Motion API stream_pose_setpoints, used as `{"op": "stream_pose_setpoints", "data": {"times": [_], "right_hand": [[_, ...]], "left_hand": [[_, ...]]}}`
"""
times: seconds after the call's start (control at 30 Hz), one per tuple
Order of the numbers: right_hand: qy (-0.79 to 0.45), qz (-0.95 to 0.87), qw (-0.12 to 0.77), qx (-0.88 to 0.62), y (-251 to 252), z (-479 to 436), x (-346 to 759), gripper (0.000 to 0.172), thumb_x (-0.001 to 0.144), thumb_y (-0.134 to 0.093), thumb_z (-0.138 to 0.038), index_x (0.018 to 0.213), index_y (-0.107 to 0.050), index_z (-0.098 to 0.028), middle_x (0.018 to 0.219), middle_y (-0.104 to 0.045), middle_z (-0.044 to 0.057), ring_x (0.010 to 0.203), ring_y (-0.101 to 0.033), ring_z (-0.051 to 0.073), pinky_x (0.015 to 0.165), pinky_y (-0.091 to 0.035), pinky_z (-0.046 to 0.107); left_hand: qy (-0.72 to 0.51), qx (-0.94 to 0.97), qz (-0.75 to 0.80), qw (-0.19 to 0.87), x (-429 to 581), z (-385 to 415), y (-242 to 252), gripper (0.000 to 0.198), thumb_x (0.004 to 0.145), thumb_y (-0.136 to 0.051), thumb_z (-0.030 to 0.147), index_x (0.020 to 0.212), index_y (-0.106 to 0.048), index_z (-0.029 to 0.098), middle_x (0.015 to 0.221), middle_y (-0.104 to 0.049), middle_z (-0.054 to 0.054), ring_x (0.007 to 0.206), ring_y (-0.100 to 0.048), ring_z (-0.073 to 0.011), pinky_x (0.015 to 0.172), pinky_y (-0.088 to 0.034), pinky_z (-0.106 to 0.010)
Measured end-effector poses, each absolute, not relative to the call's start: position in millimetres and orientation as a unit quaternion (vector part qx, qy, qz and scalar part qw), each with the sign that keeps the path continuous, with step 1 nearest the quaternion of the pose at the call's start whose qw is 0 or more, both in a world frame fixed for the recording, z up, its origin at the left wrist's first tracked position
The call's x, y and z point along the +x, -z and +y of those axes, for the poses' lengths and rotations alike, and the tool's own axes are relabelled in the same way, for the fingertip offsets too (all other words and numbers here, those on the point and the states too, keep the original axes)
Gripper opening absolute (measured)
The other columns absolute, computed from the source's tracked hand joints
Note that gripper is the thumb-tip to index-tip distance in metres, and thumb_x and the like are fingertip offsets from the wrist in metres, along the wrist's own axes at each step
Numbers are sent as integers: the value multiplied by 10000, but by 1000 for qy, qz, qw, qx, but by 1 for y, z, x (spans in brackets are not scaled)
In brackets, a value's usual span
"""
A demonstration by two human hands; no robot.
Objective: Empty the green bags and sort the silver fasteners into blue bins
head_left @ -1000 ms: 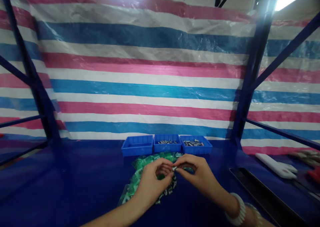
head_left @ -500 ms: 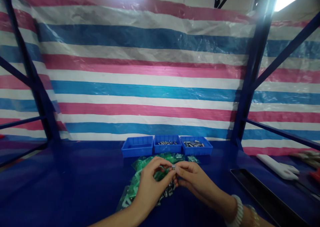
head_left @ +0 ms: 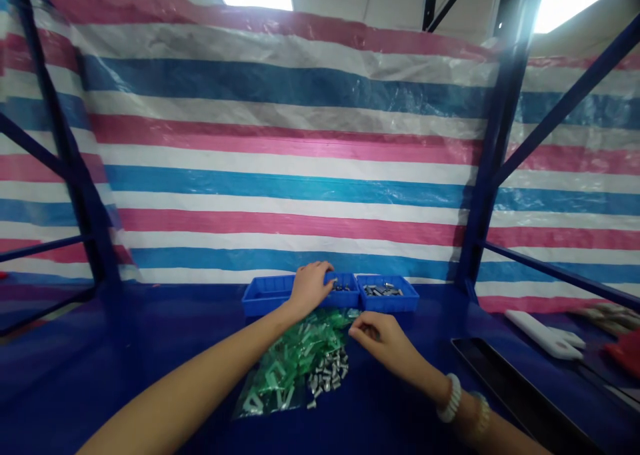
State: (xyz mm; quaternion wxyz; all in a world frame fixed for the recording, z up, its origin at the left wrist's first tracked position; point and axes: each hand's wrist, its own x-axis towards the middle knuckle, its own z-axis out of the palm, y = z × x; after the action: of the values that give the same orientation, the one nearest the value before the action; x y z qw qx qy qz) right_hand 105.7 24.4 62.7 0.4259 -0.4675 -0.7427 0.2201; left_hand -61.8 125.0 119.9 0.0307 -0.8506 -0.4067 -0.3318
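Here, left hand (head_left: 309, 287) over middle bin (head_left: 347, 301) — parts (head_left: 343, 286) just beside fingers (head_left: 325, 269).

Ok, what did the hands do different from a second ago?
The hands came apart. The left hand reached forward to the middle blue tray; the right hand stayed by the green pieces. Whether either holds anything is unclear. The green pieces and loose metal parts stayed put.

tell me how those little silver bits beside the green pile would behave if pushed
The silver bits look like short cylinders lying loose, so a push would probably scatter them and some may roll on the smooth blue table. Being small and shiny, they are likely slippery to pinch, and dense for their size.
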Motion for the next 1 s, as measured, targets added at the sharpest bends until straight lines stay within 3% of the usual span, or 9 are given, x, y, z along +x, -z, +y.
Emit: {"op": "stream_pose_setpoints", "data": {"times": [0.13, 0.23, 0.37, 0.5, 0.7, 0.83, 0.93, 1.0], "right_hand": [[-135, -818, 314, -462, -61, 19, 106, 31, 743, -716, -203, 748, -714, -173, 706, -652, 8, 714, -575, 160, 672, -389, 253], [-115, -837, 265, -465, -59, 18, 105, 116, 733, -711, -159, 838, -726, -207, 757, -664, 2, 774, -592, 167, 725, -400, 254], [-92, -851, 223, -466, -58, 16, 102, 186, 766, -653, -119, 904, -720, -225, 790, -663, 7, 808, -599, 175, 739, -408, 255], [-79, -859, 215, -459, -57, 14, 101, 184, 778, -639, -105, 906, -706, -220, 818, -656, 15, 829, -599, 183, 734, -418, 254], [-77, -862, 208, -455, -53, 15, 100, 220, 806, -587, -73, 928, -696, -220, 877, -646, 28, 841, -603, 178, 747, -430, 254], [-95, -860, 231, -444, -54, 14, 101, 200, 779, -599, -53, 888, -673, -203, 885, -638, 24, 841, -604, 168, 745, -435, 245], [-106, -847, 266, -448, -61, 13, 102, 166, 744, -630, -67, 860, -647, -184, 865, -634, 22, 767, -599, 158, 687, -438, 246], [-138, -824, 300, -460, -66, 13, 102, 133, 740, -636, -86, 843, -633, -170, 739, -621, 1, 641, -577, 140, 602, -428, 235]], "left_hand": [[291, -855, -425, 58, -76, 116, -108, 324, 773, -562, 122, 1083, -631, 184, 1065, -690, -89, 1049, -599, -282, 953, -409, -472], [267, -856, -437, 69, -98, 97, -97, 378, 796, -542, 148, 1159, -605, 231, 1198, -631, -83, 1172, -518, -291, 1017, -345, -512], [243, -838, -484, 63, -122, 90, -83, 412, 872, -510, 284, 1283, -540, 307, 1387, -485, -127, 1279, -413, -372, 1021, -222, -675], [234, -822, -519, 23, -128, 98, -71, 463, 893, -475, 469, 1343, -481, 359, 1387, -485, -146, 1292, -397, -414, 994, -139, -748], [267, -808, -525, -8, -129, 113, -67, 527, 897, -449, 441, 1384, -423, 241, 1167, -658, -131, 1196, -507, -373, 1036, -87, -716], [282, -805, -521, -39, -137, 124, -71, 479, 888, -472, 366, 1353, -439, 257, 1064, -705, -85, 1127, -570, -334, 1054, -115, -681], [299, -808, -506, -49, -141, 122, -75, 478, 861, -519, 332, 1329, -451, 261, 1115, -690, -80, 1145, -557, -330, 1051, -120, -687], [321, -804, -499, -37, -138, 111, -77, 488, 852, -523, 293, 1329, -439, 232, 1254, -616, -113, 1232, -483, -336, 1066, -101, -677]]}}
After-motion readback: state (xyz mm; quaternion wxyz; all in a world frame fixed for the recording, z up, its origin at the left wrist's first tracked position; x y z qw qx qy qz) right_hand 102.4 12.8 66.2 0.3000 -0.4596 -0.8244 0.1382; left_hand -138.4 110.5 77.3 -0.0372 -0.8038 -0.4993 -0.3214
